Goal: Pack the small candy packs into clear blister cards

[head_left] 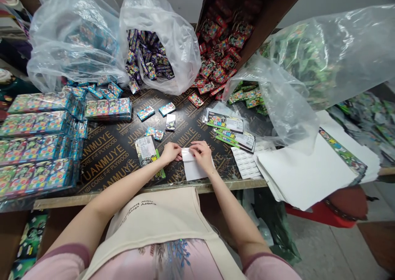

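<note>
In front of me at the table edge lies a small white sheet of paper [195, 172] with a folded strip along its top. The fingertips of my left hand [171, 153] are pinched together at the sheet's left upper corner. My right hand [202, 156] pinches the top strip from the other side and covers part of the paper. Just left of my left hand is a printed card packet [145, 149] with a white label. Small candy-like boxes, a blue one [154, 133] and a black-and-white one [170, 122], lie beyond my hands.
Wrapped multipacks [33, 144] are stacked at left. Plastic bags hold blue, purple [151, 59] and green boxes; red boxes [212, 68] spill from a carton. Printed header cards [226, 121], a label sheet [247, 162] and large white sheets [302, 173] sit at right, overhanging the edge.
</note>
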Demonstrator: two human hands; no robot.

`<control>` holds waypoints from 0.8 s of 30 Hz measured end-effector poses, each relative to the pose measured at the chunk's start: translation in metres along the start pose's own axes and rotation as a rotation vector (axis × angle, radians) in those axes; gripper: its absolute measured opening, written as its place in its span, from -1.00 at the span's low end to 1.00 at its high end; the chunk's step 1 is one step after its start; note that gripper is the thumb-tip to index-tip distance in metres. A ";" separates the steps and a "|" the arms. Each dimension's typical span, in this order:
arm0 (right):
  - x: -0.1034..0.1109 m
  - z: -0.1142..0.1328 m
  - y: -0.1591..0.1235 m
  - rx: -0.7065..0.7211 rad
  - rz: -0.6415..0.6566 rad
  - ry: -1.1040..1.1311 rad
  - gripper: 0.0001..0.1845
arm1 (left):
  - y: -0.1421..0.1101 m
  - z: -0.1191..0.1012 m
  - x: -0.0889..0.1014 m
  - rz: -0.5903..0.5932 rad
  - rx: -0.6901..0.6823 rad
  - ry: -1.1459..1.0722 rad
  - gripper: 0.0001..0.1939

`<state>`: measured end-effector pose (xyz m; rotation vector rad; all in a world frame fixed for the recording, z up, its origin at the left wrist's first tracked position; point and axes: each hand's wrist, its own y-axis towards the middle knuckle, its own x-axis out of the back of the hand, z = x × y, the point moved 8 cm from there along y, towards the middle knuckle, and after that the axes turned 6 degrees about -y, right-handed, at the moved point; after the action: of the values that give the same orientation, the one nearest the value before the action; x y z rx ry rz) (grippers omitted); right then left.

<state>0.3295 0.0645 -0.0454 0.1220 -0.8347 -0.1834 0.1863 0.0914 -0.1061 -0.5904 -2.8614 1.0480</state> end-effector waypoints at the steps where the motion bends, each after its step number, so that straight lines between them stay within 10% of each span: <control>1: 0.003 -0.002 -0.001 -0.042 -0.034 0.065 -0.81 | 0.000 0.000 0.000 0.004 0.000 0.001 -0.82; 8: -0.024 0.021 -0.002 0.043 0.095 -0.012 -0.55 | -0.001 -0.001 0.001 0.003 -0.013 0.029 -0.86; 15: -0.010 -0.013 -0.008 -0.286 -0.264 0.478 -0.48 | -0.009 -0.015 0.004 -0.048 -0.082 0.089 -0.84; 21: -0.013 -0.023 0.002 -0.350 -0.247 0.684 -0.38 | -0.056 -0.080 0.118 -0.431 -0.541 0.321 -0.89; 24: -0.012 -0.006 0.010 -0.337 -0.225 0.714 -0.38 | -0.065 -0.083 0.159 -0.420 -0.543 0.459 -0.81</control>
<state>0.3273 0.0771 -0.0560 -0.0395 -0.0703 -0.4572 0.0300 0.1547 -0.0156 -0.1809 -2.6467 0.0545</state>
